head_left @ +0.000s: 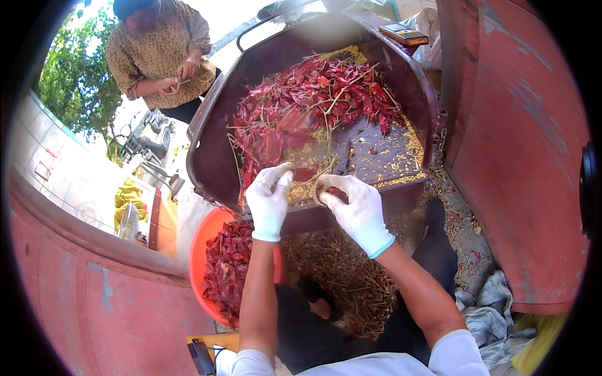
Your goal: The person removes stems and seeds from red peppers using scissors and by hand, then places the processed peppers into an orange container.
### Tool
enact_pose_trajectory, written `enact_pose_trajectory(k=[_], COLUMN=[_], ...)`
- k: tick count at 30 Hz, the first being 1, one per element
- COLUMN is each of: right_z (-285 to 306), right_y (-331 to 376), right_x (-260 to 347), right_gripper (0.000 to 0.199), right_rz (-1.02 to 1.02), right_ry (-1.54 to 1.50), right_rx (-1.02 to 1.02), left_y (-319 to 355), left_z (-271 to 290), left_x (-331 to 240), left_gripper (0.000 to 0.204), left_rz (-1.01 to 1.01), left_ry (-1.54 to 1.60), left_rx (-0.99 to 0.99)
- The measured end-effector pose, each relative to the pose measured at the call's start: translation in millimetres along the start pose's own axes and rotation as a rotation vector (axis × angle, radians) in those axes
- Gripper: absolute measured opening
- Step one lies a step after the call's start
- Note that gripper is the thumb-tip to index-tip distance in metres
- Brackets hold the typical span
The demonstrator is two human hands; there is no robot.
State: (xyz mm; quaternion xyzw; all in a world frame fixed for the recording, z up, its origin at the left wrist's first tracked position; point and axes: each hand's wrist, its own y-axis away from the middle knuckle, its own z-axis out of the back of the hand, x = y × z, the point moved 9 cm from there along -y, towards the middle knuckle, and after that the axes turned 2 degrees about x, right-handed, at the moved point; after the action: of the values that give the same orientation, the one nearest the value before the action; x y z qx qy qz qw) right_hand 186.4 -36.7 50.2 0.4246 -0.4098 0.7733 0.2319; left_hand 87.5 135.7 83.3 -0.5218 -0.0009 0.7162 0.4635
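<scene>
White gloves with pale blue cuffs cover both my hands, raised over the near edge of a dark maroon metal bin. My left hand is closed in a loose pinch, and a dark red dried chili reaches out from its fingertips toward the right. My right hand curls round a bit of red chili, with thin pale stems rising above its fingers. A curved brown piece beside those fingers is too blurred to name. Beyond my hands, a heap of dried red chilies with stems fills the bin's far part.
An orange tub of red chilies stands below left. Dry stems litter the ground between my legs. Yellow seeds lie along the bin's floor. A phone-like device rests on the bin's far rim. Another person stands at the far left.
</scene>
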Motion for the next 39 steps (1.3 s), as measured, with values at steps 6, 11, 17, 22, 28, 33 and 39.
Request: enact_pose_trajectory(k=[6,11,17,22,28,33,39], right_z=[-22.5,-39.4,-37.6,-27.9,-33.2,-48.8,-63.2], right_y=[0.4,-0.1,2.2,-2.3,-14.0,-18.7,-12.2], right_x=[5.3,-1.2,-11.1,17.4,26.4,23.4,0.3], right_gripper=[0.04,0.038,0.032,0.021,0.017,0.023,0.025], right_rz=[0.125,-0.025,-0.038,0.131,0.139,-0.001,-0.349], right_ry=[0.059,-0.055,0.178,0.339,0.451,0.271,-0.317], right_rx=[0.016,0.178,0.202,0.103,0.173,0.33,0.435], left_y=[26.6,37.6,38.3,41.8,43.1,39.0,47.4], left_z=[-22.2,-12.6,-13.2,-4.8,4.2,9.9,-10.4], left_x=[-10.5,9.9,5.0,-26.5,-43.3,-9.6,37.9], left_gripper=[0.021,0.019,0.02,0.024,0.027,0.016,0.023], left_rz=[-0.007,0.195,0.042,-0.139,-0.36,-0.147,0.33], left_ry=[0.084,0.393,0.188,-0.191,-0.35,-0.084,0.867], left_rx=[0.189,0.186,0.29,0.232,0.098,0.046,0.041])
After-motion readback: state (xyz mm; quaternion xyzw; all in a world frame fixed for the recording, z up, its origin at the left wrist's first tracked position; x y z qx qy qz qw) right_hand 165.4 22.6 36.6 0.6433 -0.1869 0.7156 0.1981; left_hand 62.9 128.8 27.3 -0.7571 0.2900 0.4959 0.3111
